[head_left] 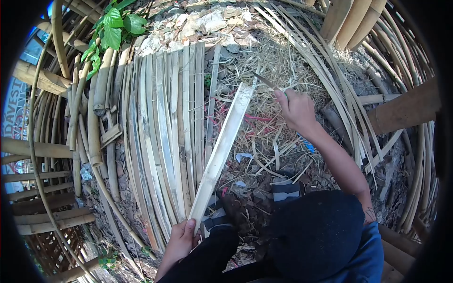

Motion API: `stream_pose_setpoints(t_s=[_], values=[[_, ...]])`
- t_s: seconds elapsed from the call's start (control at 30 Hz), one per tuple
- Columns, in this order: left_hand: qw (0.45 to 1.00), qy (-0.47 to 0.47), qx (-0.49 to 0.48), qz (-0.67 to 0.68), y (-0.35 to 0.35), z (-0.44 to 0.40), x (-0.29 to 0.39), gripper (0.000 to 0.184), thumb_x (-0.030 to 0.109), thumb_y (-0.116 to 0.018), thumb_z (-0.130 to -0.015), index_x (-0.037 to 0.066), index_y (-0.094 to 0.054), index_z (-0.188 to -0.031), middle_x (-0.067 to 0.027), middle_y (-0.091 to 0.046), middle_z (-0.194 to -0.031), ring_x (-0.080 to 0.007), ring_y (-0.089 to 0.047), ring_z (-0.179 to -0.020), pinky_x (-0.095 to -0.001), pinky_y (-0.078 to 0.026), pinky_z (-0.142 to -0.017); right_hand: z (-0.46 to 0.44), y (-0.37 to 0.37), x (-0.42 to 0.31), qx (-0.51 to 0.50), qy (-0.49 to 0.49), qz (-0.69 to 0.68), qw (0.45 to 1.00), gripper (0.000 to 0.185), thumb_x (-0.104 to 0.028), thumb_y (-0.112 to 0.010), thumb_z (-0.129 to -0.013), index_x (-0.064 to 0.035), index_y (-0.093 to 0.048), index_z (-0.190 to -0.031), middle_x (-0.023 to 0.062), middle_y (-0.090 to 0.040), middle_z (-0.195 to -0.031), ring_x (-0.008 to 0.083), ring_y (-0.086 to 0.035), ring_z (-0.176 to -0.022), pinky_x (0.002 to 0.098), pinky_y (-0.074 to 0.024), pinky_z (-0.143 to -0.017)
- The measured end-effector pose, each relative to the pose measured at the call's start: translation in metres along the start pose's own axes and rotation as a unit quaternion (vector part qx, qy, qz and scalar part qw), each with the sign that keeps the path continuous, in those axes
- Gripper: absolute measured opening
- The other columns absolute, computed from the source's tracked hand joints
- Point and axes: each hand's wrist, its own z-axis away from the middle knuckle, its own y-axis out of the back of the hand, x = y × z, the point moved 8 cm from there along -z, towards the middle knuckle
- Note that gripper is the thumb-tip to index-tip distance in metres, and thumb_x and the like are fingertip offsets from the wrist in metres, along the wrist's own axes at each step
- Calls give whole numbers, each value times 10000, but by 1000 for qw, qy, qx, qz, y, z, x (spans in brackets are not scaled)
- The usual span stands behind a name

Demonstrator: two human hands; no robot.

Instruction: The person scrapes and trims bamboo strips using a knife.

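Note:
My left hand (181,238) grips the near end of a long split bamboo strip (221,153), thumb on its upper face. The strip slants up and away to the right, its pale hollow side facing up. My right hand (298,111) is closed around the handle of a knife (265,81), with most of the handle hidden in the fist. The dark blade points up and left, just beyond the strip's far end; whether it touches the strip I cannot tell.
Split bamboo strips (163,127) lie side by side on the left. Shavings (283,61) and pink string (258,118) litter the ground ahead. Long thin slats (325,61) lie at the right, near a thick bamboo pole (401,108). Bamboo poles (45,148) stand along the left edge.

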Motion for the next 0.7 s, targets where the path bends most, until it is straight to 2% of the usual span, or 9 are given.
stream_pose_setpoints(t_s=[0.03, 0.17, 0.3, 0.33, 0.4, 0.47, 0.5, 0.6, 0.7], values=[[1000, 10, -4, 7, -1, 0, 6, 554, 474, -378, -1078, 9, -569, -848, -11, -491, -583, -75, -398, -422, -243, -300, -400, 2, 0, -6, 0, 6, 0, 1000, 541, -461, -452, -1037, -11, -614, -784, 181, -606, -565, 374, -650, -555, 465, -477, -511], [998, 27, -6, 64, -4, -6, 18, 525, 405, -367, -1097, -2, -582, -844, 2, -488, -578, -66, -421, -451, -241, -339, -440, 43, -15, -61, -100, -7, -231, 968, 456, -424, -512, -1020, -18, -561, -817, 172, -558, -575, 379, -601, -536, 467, -442, -529], [989, 29, -47, 139, -10, -11, 17, 550, 447, -371, -1087, 1, -592, -854, -11, -480, -563, -91, -421, -442, -249, -347, -432, 84, -28, -145, -180, 153, -363, 901, 371, -357, -595, -988, -19, -554, -842, 174, -555, -596, 376, -591, -543, 460, -447, -523], [984, 18, -71, 161, -14, -12, 18, 564, 468, -374, -1081, 0, -594, -856, -16, -477, -556, -101, -425, -439, -254, -353, -430, 93, -36, -155, -180, 153, -366, 900, 371, -357, -595, -988, -19, -554, -842, 174, -555, -596, 376, -591, -543, 460, -447, -523], [985, 18, -88, 148, -16, -13, 12, 604, 513, -379, -1065, -9, -599, -857, -32, -494, -580, -118, -443, -449, -268, -381, -441, 108, -43, -172, -187, 171, -453, 854, 377, -364, -615, -975, -18, -551, -842, 165, -562, -578, 374, -587, -512, 454, -436, -491], [982, -15, -97, 162, -18, -15, 13, 627, 532, -393, -1054, -26, -602, -856, -53, -526, -626, -125, -467, -470, -281, -417, -459, 111, -43, -172, -186, 183, -429, 865, 398, -385, -625, -965, -16, -551, -836, 159, -565, -568, 372, -587, -493, 451, -435, -470], [978, 14, -109, 180, -17, -14, 6, 635, 537, -405, -1049, -34, -605, -855, -67, -549, -669, -131, -478, -483, -291, -444, -474, 112, -43, -173, -188, 198, -401, 874, 419, -405, -636, -955, -14, -551, -830, 153, -568, -558, 369, -586, -475, 448, -433, -450], [977, 16, -113, 182, -17, -14, 5, 632, 536, -414, -1046, -35, -604, -850, -70, -548, -672, -133, -477, -483, -292, -448, -472, 106, -31, -172, -121, 238, -341, 901, 473, -456, -642, -940, -12, -547, -804, 141, -572, -542, 357, -589, -447, 441, -441, -413], [981, 20, -101, 165, -19, -15, 8, 638, 537, -415, -1044, -39, -602, -842, -74, -545, -675, -132, -470, -480, -286, -443, -467, 104, -31, -170, -128, 255, -265, 921, 508, -490, -634, -934, -17, -548, -769, 135, -583, -548, 335, -613, -461, 431, -464, -410]])
